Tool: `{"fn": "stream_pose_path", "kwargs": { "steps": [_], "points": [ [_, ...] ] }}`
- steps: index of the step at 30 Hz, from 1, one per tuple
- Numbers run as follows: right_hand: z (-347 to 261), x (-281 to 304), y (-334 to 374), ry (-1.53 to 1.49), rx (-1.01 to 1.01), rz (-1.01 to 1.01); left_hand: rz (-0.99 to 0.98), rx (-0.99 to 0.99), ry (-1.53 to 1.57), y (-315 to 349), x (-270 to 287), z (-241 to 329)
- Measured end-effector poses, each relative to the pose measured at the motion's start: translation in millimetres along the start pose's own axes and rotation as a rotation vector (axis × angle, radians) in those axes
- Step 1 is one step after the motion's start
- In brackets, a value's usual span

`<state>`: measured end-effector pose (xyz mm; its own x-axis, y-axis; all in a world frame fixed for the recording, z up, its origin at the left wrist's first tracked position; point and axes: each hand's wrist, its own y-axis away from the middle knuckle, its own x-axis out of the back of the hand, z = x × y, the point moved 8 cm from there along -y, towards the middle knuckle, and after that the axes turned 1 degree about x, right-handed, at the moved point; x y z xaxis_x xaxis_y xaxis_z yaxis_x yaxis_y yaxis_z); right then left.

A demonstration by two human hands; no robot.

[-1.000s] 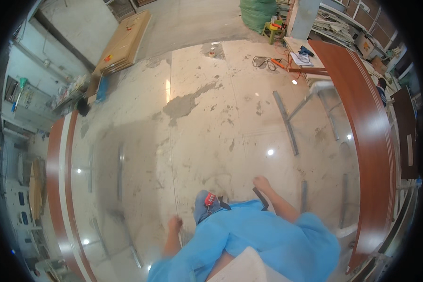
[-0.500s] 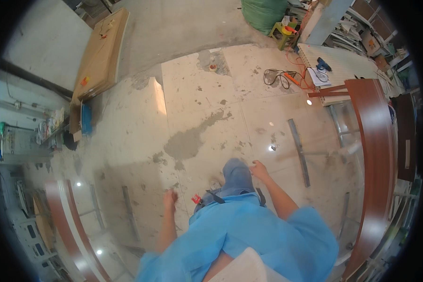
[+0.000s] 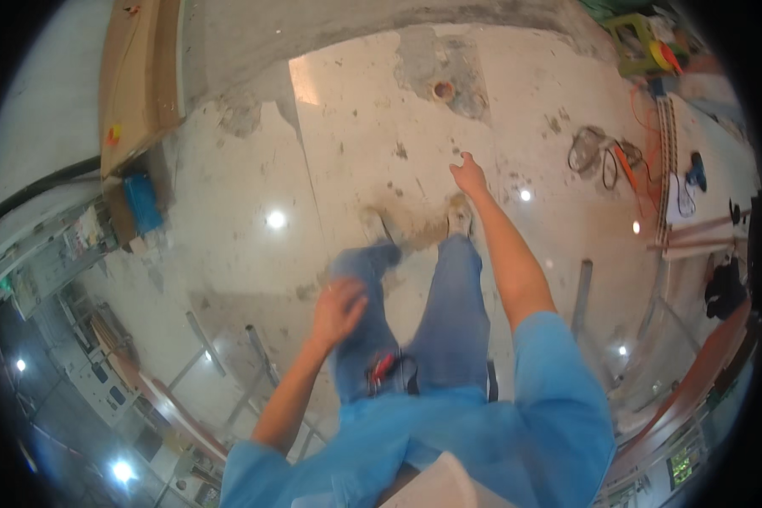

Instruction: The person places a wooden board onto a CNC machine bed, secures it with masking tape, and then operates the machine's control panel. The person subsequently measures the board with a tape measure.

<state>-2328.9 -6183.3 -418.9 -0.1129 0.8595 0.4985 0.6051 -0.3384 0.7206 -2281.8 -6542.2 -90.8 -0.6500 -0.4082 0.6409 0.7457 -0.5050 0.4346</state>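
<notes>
My left hand (image 3: 340, 309) hangs in front of my left thigh, slightly blurred, its fingers apart and nothing in it. Farther forward, my right hand (image 3: 468, 175) is stretched out above the floor (image 3: 372, 127), just beyond my right shoe (image 3: 459, 217). Thumb and a finger stand apart on that hand, the other fingers are partly hidden, and no object shows in it. A red-and-black item (image 3: 385, 368) hangs at the waist of my blue jeans (image 3: 450, 305).
At the right lie a coiled cable (image 3: 611, 161) and a blue power drill (image 3: 695, 173) on a pale panel. A green stool (image 3: 635, 44) stands far right. Wrapped boards (image 3: 135, 80) lean at the left. Metal supports (image 3: 582, 296) and reddish-brown panels flank me. A small round object (image 3: 443, 90) sits ahead.
I have moved forward over the floor, and the side panels have slid backward in view. My right arm has swung forward; my left hand has come up and opened in front of my thigh.
</notes>
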Motion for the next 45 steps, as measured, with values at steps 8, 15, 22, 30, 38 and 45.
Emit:
{"fn": "stream_pose_path", "kwargs": {
  "steps": [8, 15, 22, 30, 38, 45],
  "points": [
    [-13.8, -104.1, -340.0, -0.744, -0.063, 0.247, -0.383, -0.077, -0.263, -238.1, 20.7, -118.5],
    [-55.7, -36.6, -392.4, 0.438, -0.278, 0.031, -0.358, -0.088, 0.047, -363.3, 141.1, -184.6],
    [-493.5, -87.2, -260.7, 0.237, 0.342, -0.111, -0.536, 0.147, 0.046, -457.2, 216.6, -214.2],
    [-815.7, 60.3, -388.7, 0.027, 0.245, 0.092, 0.071, 0.548, 0.376, -570.7, 495.9, -295.6],
    [-1267.1, -3.9, -579.2, 0.032, 0.502, -0.182, -0.072, 1.028, 0.284, -466.0, 556.4, -370.0],
    [-1606.9, -154.2, -712.3, 0.324, 0.771, -0.127, -0.146, 1.230, 1.033, -587.8, 629.5, -429.7]
  ]
}}
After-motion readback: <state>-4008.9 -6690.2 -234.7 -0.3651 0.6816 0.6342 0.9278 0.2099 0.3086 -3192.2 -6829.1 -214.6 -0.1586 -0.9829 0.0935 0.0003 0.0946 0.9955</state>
